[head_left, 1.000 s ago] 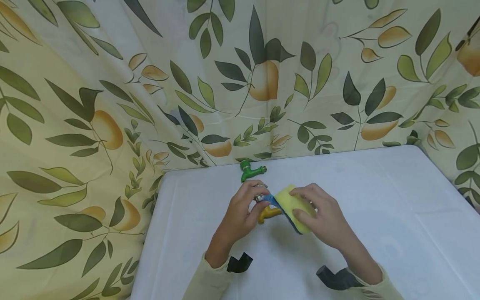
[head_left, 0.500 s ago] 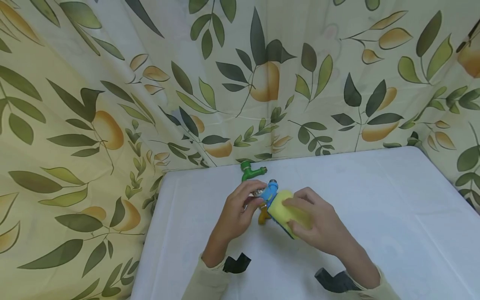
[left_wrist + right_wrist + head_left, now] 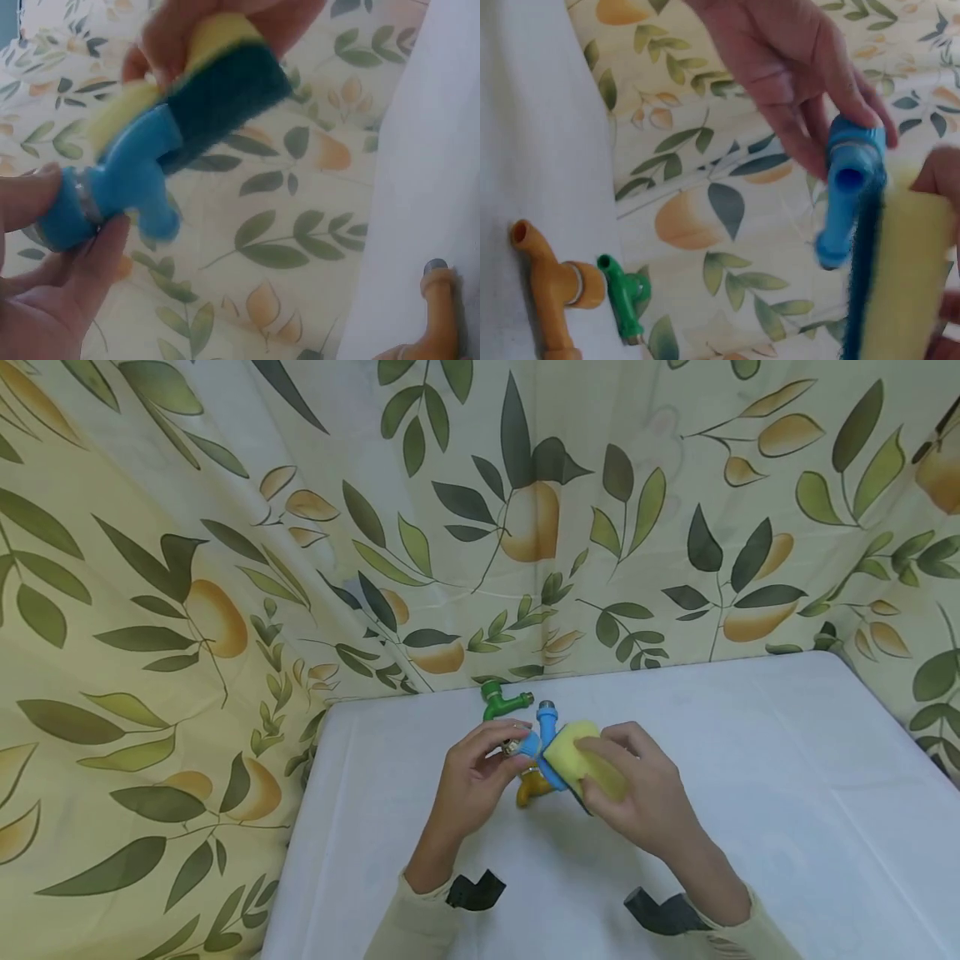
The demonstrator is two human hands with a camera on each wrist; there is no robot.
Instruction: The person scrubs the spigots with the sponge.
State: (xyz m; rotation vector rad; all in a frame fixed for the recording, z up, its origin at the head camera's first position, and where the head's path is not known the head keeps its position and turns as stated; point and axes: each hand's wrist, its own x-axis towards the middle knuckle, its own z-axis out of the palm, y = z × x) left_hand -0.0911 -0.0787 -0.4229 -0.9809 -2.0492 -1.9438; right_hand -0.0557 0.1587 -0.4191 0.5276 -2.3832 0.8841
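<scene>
Fingers and thumb of my left hand [image 3: 471, 781] pinch a blue tap [image 3: 547, 720] by its knob end, above the table. In the left wrist view the blue tap [image 3: 135, 169] points its spout away from the fingers. My right hand [image 3: 637, 785] grips a yellow sponge [image 3: 585, 760] with a dark green scouring side. That scouring side [image 3: 229, 97] lies against the tap's body in the left wrist view. From the right wrist, the sponge [image 3: 904, 270] stands right beside the blue tap [image 3: 847, 187], with the left hand [image 3: 795, 75] behind.
An orange-yellow tap [image 3: 531, 787] lies on the white table [image 3: 750, 777] under the hands. A green tap [image 3: 502, 700] lies near the table's far edge. Behind hangs a leaf-and-fruit patterned curtain [image 3: 480, 610].
The blue tap has turned in the left hand, so its threaded end now points away from me. The right hand has shifted the sponge along the tap.
</scene>
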